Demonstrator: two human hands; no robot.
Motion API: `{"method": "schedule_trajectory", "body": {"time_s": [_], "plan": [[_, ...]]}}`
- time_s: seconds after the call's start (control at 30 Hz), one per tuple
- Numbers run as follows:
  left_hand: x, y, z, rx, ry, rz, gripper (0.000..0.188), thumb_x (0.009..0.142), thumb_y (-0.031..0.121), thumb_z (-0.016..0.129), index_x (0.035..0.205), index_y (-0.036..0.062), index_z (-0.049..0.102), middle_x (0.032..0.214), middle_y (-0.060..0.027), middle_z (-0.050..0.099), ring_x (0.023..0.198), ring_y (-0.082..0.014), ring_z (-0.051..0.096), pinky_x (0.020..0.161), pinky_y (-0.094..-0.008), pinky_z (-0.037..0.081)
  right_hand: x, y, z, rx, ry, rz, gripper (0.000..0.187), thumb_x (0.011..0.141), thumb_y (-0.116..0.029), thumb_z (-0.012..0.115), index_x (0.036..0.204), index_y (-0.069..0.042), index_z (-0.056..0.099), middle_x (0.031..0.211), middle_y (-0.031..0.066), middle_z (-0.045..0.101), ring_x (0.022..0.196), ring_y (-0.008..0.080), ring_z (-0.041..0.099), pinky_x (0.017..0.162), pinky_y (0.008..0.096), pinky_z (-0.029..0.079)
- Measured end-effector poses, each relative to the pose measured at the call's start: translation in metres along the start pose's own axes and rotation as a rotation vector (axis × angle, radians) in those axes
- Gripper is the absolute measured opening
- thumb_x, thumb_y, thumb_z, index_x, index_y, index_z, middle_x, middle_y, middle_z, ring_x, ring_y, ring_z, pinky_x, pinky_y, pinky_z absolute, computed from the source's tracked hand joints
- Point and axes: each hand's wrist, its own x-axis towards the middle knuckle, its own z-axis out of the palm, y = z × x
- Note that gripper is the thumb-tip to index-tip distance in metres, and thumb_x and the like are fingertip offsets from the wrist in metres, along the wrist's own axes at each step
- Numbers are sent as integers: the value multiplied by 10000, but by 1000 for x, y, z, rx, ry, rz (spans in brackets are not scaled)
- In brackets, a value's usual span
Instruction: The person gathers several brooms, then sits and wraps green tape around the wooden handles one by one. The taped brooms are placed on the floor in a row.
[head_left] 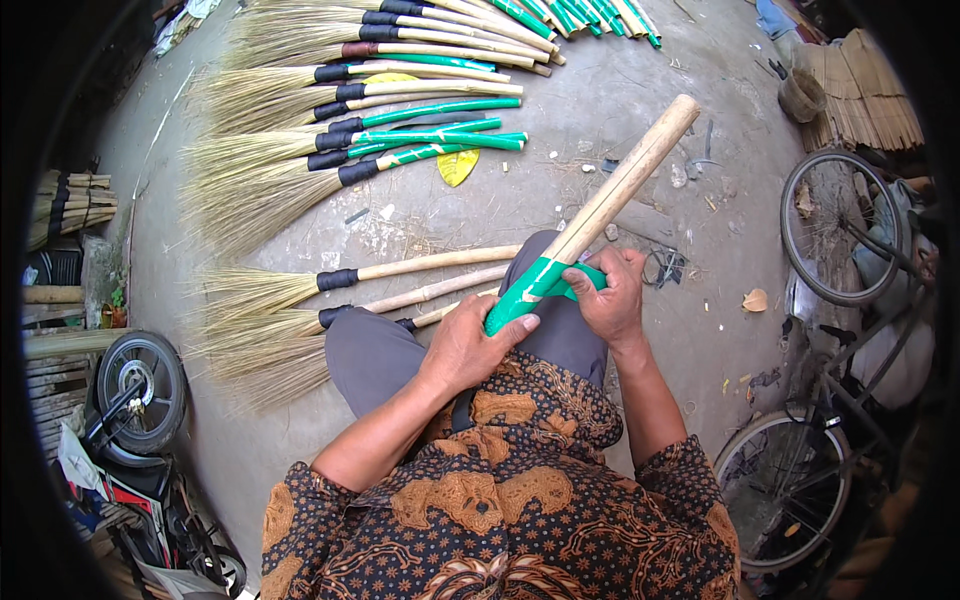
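A pale bamboo handle (630, 175) slants across my lap, its bare end pointing up and to the right. Its lower part is wrapped in green plastic strip (528, 297). My left hand (470, 345) is closed around the wrapped part, thumb on top. My right hand (610, 295) pinches the folded loose part of the green strip beside the handle. My left palm hides the handle's lower end. Just left of my knees lie several grass brooms (260, 290) with black bindings and bare handles, partly behind my leg and left hand.
Finished-looking brooms with green handles (440, 140) lie in a row at the far left, a yellow piece (458, 168) among them. A bicycle (840, 330) stands at right, with a bucket (801, 97) beyond. At left is a motorcycle (140, 400). Scraps and a dry leaf (755, 300) dot the concrete.
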Motion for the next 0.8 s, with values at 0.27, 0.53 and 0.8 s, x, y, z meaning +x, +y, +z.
{"method": "schedule_trajectory", "body": {"time_s": [0.27,0.53,0.8], "plan": [[12,13,7,34,293,194,461,1015,341,730,1350,48,613,846,-187,690,883,-467,698,836,-536,546,-1,-7,8,-66,-13,38,406,918,-400,830,772,-84,623,743,68,628,734,297,566,833,417,402],[24,15,-23,-695,-255,-193,333,1123,316,574,1315,45,603,855,-81,635,779,-162,667,663,-349,516,-2,-5,2,63,43,36,363,906,-358,843,797,-76,643,759,75,641,780,309,569,848,432,433],[36,15,-22,-546,-260,-176,422,1156,420,485,1334,52,588,919,-91,701,833,-182,696,748,-367,546,1,1,-7,63,10,-63,325,907,-271,842,814,-52,621,814,97,616,838,301,545,765,448,435]]}}
